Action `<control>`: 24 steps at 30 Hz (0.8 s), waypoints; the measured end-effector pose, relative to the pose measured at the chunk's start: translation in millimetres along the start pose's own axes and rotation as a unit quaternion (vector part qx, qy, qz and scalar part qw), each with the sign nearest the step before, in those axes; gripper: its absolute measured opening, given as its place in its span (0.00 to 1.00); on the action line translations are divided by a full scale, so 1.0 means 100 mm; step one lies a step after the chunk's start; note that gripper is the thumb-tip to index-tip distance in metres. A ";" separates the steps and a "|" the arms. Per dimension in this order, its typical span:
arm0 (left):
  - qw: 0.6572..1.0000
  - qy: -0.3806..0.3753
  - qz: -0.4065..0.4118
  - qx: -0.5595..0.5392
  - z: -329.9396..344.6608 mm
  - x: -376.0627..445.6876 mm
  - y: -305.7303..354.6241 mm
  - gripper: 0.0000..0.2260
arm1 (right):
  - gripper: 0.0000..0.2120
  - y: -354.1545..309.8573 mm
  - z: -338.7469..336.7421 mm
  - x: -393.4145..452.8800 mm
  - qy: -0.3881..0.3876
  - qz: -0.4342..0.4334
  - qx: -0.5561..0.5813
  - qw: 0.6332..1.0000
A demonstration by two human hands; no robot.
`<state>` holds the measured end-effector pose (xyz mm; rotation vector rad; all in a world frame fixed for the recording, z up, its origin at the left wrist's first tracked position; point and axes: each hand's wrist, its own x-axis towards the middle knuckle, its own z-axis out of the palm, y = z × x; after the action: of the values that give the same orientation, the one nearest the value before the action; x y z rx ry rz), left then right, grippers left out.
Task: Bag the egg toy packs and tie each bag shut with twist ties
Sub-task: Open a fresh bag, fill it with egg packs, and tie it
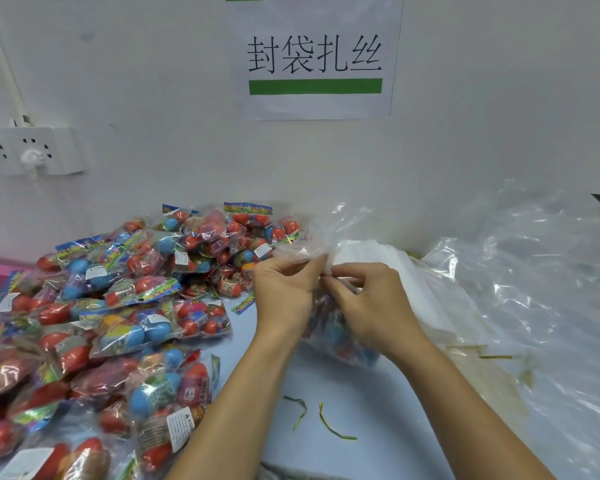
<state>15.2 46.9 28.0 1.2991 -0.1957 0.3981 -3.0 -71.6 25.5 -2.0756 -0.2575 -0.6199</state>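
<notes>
Bench (326,393) fills the lower frame, pale blue. Egg toy packs (111,306) lie heaped across its left half, red and blue eggs in clear wrap. Loose clear plastic sheeting (534,271) spreads at right. At centre a filled clear bag (329,327) sits on the bench, its gathered neck pinched by both hands: left hand (284,289), right hand (371,299). Two green twist ties (326,422) lie below, near the forearms.
</notes>
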 end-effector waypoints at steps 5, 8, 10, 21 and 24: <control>0.995 -0.037 0.009 0.087 0.01 -0.01 -0.04 0.16 | 0.15 0.08 -0.02 0.01 0.008 0.028 0.013 0.999; 0.986 -0.055 -0.014 0.159 0.00 -0.01 -0.06 0.20 | 0.12 0.10 -0.01 0.02 0.015 0.058 0.046 0.997; 0.981 -0.078 -0.035 0.172 -0.01 -0.01 -0.06 0.18 | 0.13 0.08 -0.02 0.02 0.009 0.066 0.074 0.995; 0.984 -0.048 0.049 0.162 -0.01 0.01 -0.09 0.05 | 0.13 -0.05 -0.09 -0.02 -0.052 0.035 -0.063 0.996; 0.986 -0.007 0.063 0.151 -0.05 0.02 -0.08 0.08 | 0.08 -0.14 -0.23 -0.02 -0.020 0.017 -0.140 0.990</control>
<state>19.3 50.2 20.2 1.5937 -0.2370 0.5425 -17.8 -82.9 45.3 -2.3582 -0.1650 -0.6244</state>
